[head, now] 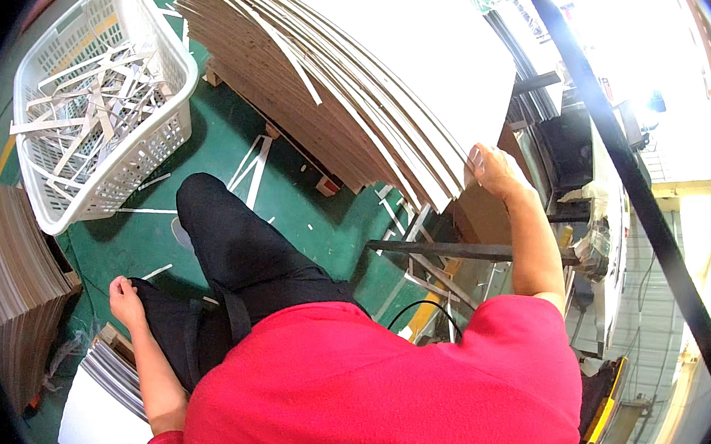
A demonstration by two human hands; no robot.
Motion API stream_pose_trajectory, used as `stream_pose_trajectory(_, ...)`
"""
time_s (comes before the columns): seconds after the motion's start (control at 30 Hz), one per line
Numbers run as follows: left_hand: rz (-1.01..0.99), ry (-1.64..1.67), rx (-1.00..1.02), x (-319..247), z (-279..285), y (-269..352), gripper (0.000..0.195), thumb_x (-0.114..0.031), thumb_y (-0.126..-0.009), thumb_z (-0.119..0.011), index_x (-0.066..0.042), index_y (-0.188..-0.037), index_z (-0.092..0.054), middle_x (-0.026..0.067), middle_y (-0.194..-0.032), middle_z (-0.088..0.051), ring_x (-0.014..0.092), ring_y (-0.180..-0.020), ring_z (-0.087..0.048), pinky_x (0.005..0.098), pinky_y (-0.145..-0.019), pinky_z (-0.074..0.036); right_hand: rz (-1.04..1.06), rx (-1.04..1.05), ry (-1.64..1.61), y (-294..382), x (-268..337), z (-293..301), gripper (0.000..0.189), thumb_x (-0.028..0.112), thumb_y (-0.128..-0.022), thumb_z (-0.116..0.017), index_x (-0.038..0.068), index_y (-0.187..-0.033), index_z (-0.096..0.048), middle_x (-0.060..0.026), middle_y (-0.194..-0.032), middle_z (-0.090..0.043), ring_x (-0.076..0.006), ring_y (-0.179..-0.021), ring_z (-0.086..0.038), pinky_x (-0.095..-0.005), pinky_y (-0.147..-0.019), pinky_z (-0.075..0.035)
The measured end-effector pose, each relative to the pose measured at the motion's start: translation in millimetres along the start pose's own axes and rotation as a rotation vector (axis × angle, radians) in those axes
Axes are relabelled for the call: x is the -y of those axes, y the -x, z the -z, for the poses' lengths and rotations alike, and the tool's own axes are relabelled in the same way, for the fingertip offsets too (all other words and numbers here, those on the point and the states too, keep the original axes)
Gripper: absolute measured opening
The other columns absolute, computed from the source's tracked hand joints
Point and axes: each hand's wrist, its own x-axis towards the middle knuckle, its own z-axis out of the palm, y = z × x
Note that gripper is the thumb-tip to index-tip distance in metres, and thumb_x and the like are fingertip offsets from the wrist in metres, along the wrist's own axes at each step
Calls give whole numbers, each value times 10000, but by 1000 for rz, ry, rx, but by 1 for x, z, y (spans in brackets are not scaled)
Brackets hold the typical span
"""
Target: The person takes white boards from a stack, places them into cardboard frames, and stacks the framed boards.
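A tall stack of white-faced board sheets (364, 118) fills the space in front of me, its brown layered edges bowed by the lens. My right hand (496, 171) grips the sheets' edge at the near right corner, with the fingertips on the white surface. How many sheets it has hold of is not clear. Down by my left knee hangs my left hand (125, 302), its fingers curled in and nothing visible in them. A loose white strip (290, 58) clings to the stack's side.
Cut strips fill a white plastic basket (114, 156) at the left. Brown sheets (20, 281) are piled below it, and another white-topped stack (101, 409) stands behind my left arm. A dark metal bar (473, 251) juts out under my right forearm. Offcuts litter the green floor (295, 191).
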Motion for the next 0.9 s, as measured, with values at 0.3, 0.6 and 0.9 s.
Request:
stream_pose_trajectory(0.3, -3, 4, 6, -3, -4, -1, 206, -178, -839, -518, -9, -923, -599, 74, -768, -627, 143, -622, -579, 279, -615, -466, 178, -207, -15, 11, -15, -27, 386, 62, -732, -503, 9, -1113, -476, -209, -971, -578, -341, -919, -565, -404, -792, -465)
stream_pose_trajectory(0.6, -6, -24, 27, -1, -3, -1, 215, -198, -842, -520, -12, -917, -599, 67, -758, -624, 141, -624, -580, 276, -616, -464, 110, -784, -305, 6, -13, -54, 303, -7, -738, -534, 45, -1036, -522, -158, -981, -581, -335, -846, -589, -379, -746, -487)
stream_pose_trajectory(0.9, -14, -30, -3, 8, 0, 2, 226, -206, -859, -509, -7, -925, -592, 65, -773, -625, 131, -633, -579, 276, -612, -460, -642, -194, -224, -70, -35, -24, 340, 220, -753, -502, 1, -987, -616, -214, -1015, -597, -344, -970, -573, -378, -842, -441)
